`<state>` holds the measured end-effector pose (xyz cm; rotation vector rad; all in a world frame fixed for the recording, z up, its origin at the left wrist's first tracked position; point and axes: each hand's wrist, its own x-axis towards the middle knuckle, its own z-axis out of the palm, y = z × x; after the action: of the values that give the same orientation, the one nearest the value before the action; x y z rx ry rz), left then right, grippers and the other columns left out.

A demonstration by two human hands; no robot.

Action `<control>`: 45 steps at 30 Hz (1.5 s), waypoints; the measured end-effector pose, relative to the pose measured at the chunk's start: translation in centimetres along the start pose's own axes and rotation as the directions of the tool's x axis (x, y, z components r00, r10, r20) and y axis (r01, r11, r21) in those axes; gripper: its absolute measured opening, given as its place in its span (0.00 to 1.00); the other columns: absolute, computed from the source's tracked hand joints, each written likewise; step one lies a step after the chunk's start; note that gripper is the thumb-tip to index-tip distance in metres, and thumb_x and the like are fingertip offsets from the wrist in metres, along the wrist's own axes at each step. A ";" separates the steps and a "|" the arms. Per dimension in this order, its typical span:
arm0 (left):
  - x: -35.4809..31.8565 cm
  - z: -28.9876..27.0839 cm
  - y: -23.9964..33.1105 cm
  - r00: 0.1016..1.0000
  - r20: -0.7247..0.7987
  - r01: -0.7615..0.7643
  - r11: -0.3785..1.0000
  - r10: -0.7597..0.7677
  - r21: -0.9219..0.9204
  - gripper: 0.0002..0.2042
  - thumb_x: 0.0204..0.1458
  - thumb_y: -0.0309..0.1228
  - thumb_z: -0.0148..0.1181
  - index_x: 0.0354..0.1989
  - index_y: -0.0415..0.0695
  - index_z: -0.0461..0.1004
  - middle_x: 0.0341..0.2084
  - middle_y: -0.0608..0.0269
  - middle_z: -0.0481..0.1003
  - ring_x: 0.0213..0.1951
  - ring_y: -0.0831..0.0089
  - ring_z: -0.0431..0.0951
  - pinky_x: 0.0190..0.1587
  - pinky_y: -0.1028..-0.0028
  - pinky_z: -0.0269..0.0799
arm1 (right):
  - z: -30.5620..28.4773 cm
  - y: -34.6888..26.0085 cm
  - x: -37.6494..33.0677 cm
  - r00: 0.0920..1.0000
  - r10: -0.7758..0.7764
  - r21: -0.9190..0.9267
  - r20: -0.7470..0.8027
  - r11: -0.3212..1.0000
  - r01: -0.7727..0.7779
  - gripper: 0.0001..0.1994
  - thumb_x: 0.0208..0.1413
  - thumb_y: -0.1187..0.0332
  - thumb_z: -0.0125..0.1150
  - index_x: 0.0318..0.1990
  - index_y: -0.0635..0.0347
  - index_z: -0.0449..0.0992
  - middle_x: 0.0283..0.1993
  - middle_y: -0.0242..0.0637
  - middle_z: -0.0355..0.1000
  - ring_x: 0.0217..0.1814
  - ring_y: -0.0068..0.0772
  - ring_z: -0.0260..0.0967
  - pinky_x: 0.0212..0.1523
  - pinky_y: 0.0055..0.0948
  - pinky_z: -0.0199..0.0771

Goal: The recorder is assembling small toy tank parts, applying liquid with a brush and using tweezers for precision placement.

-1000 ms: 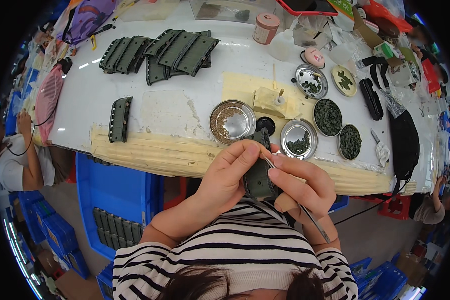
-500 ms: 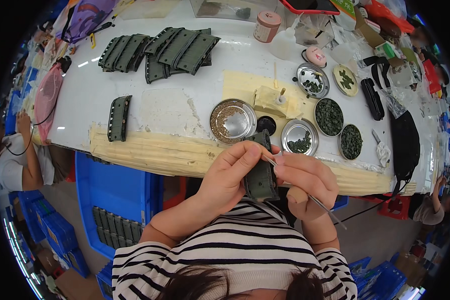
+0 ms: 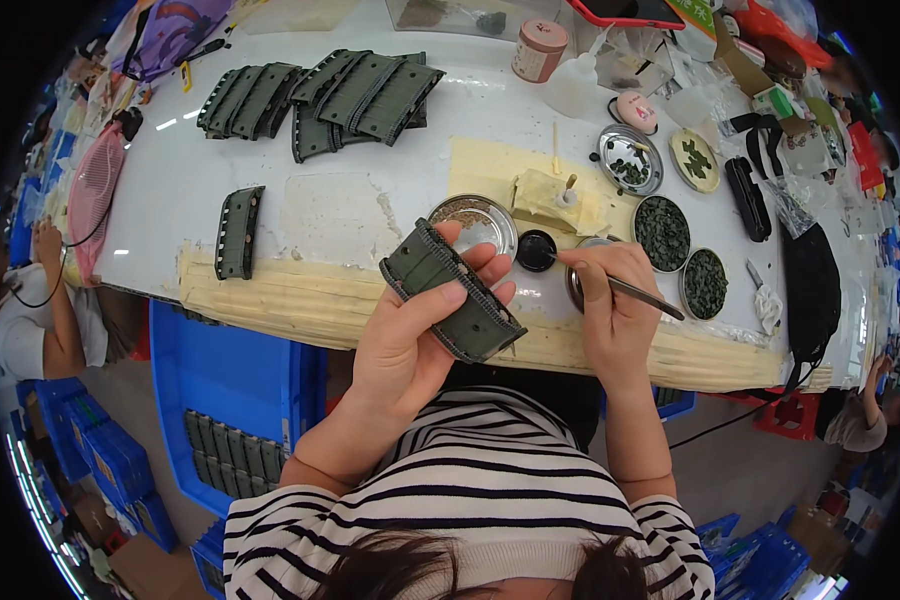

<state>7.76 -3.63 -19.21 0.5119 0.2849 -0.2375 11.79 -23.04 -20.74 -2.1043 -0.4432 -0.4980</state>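
My left hand (image 3: pixel 395 345) grips a dark green piece (image 3: pixel 422 262) with stitched edges, thumb across its face and fingers behind. The piece is tilted over the table's front edge. In my right hand (image 3: pixel 615 320) is a pair of metal tweezers (image 3: pixel 645 294), pinched between thumb and fingers. Their tip reaches the small round black dish (image 3: pixel 537 252); whether it touches the contents I cannot tell. Behind the left fingers, a round metal tin (image 3: pixel 510 225) of small brownish bits is partly covered. My right hand hides most of another metal tin (image 3: pixel 574 287).
Similar green pieces lie stacked (image 3: pixel 375 95) at the back left, with a single one (image 3: pixel 238 232) nearer. Tins of dark green bits (image 3: pixel 662 232) stand right. A yellowish taped block (image 3: pixel 560 203) sits beyond the black dish. A blue crate (image 3: pixel 240 370) is below left.
My left hand has turned the green piece and moved it slightly left and up. My right hand has left the piece, carrying the tweezers up to the black dish.
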 end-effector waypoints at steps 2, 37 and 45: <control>-0.1 0.0 -0.1 1.000 0.005 -0.018 0.999 0.018 0.027 0.23 0.56 0.21 0.48 0.61 0.45 0.58 0.49 0.53 0.72 0.54 0.57 0.72 0.59 0.58 0.70 | 0.1 0.2 0.0 1.000 0.000 -0.014 0.007 1.000 0.001 0.04 0.55 0.70 0.61 0.32 0.60 0.79 0.29 0.34 0.74 0.33 0.37 0.65 0.37 0.31 0.65; -0.1 0.4 0.0 0.996 -0.040 0.073 0.981 -0.081 -0.178 0.16 0.57 0.23 0.51 0.55 0.41 0.65 0.45 0.57 0.74 0.50 0.69 0.75 0.52 0.71 0.75 | -0.5 -3.1 -0.5 0.991 -0.129 0.590 0.032 0.803 0.085 0.13 0.63 0.65 0.50 0.41 0.67 0.77 0.41 0.46 0.73 0.47 0.43 0.75 0.46 0.31 0.74; -0.1 0.5 0.0 0.996 -0.050 0.066 0.984 -0.075 -0.167 0.16 0.58 0.24 0.51 0.55 0.42 0.65 0.44 0.55 0.74 0.50 0.69 0.75 0.52 0.71 0.75 | -0.7 -3.1 -0.3 0.990 -0.133 0.563 0.053 0.823 0.080 0.12 0.63 0.65 0.51 0.41 0.66 0.77 0.41 0.46 0.74 0.47 0.41 0.75 0.45 0.30 0.75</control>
<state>7.78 -3.92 -18.73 0.3452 0.3747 -0.2661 9.85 -22.04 -18.38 -1.5373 -0.6741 -0.2864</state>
